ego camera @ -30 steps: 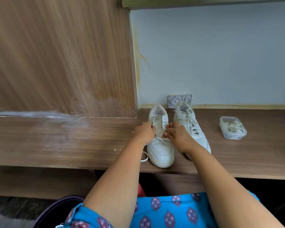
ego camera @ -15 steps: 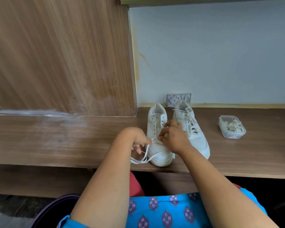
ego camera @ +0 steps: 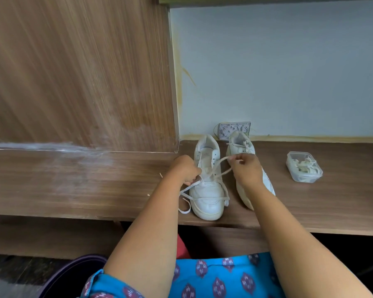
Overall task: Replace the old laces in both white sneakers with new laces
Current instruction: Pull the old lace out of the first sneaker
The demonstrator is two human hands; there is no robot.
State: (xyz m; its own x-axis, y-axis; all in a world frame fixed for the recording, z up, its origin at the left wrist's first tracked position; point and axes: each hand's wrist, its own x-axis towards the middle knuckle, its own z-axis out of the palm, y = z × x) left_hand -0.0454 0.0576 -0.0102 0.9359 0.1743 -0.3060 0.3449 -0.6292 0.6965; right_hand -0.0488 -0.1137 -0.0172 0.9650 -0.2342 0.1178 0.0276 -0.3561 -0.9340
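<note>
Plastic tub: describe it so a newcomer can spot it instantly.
On the wooden shelf below the pale blue wall, look right of the two white sneakers. The plastic tub stands apart there: small, clear, lidless, holding a tangle of white laces, the only container on the shelf.

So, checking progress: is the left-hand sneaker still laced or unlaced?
Mostly unlaced: its upper eyelets are bare on the left sneaker, and the lace hangs loose between both hands.

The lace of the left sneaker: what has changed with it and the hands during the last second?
The right hand has risen and pulled a long loop of the lace out of the left sneaker. The left hand moved back toward the toe and grips the lace there; more loose lace now lies over the toe and the shelf. The right sneaker and the plastic box stayed put.
</note>
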